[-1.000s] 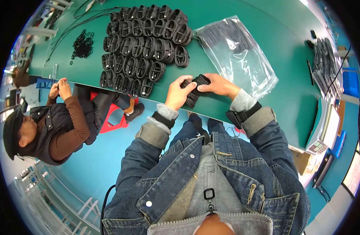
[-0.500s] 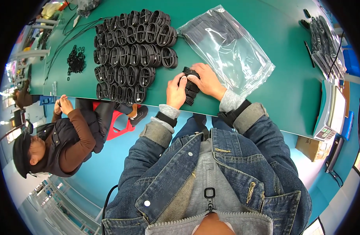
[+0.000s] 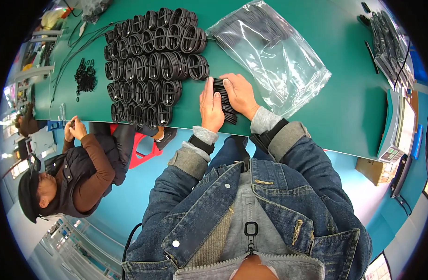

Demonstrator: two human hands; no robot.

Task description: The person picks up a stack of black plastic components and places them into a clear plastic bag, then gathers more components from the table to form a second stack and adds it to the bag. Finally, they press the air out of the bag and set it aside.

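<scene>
A row of thin black pieces (image 3: 227, 105), packed side by side, lies on the table's near edge between my hands; their exact kind I cannot make out. My left hand (image 3: 211, 107) presses along its left side, fingers straight and together, thumb toward the pieces. From the right, my right hand (image 3: 240, 95) holds the row, its fingers bent over the far end and its thumb on top. Left of my hands stand several rows of coiled black cables (image 3: 153, 65). A clear plastic bag (image 3: 288, 65), with black items in its far part, lies beyond my right hand.
On the green table (image 3: 340, 121), small black rings (image 3: 85, 77) lie heaped at the left. Bagged black items (image 3: 389, 44) and a binder-like box (image 3: 396, 126) stand at the right. A seated person (image 3: 79, 168) is at the left, near a red stool (image 3: 144, 151).
My left fingers have straightened along the side of the black row, where they were bent over it. My right hand has shifted slightly, still on the row. The view has moved a little.
</scene>
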